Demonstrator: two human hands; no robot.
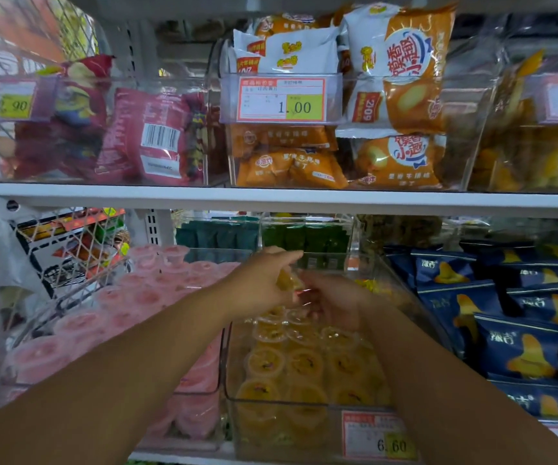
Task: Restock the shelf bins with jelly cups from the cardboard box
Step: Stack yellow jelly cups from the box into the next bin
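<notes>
Here the step in hand is setting fresh cups into the back of the clear bin (291,404) on the lower shelf, and both hands hover together above its far end. The left hand (262,280) has thumb and fingers curled in a pinch on a yellow jelly cup (286,282), held above the layer of yellow jelly cups (304,364) already lying lid-up in the bin. The right hand (336,302) sits just beside it with fingers bent inward toward the same cup; motion blur and glare there mean I cannot tell whether it holds a cup of its own or only steadies this one. The cardboard box is out of view. To do this well, the cup should probably go down lid-up into a gap at the rear, where the layer looks thinner than at the front, rather than being dropped on top, since these soft cups are likely to roll or tip on the uneven lids beneath. Keeping the wrists low under the upper shelf edge and releasing only once the base is seated would help. The neighbouring bin of pink jelly cups (143,297) touches this one on the left, so the flavour should stay on its own side of the wall, and the stack should stay below the rim so the price tag (378,436) at the front remains readable.
</notes>
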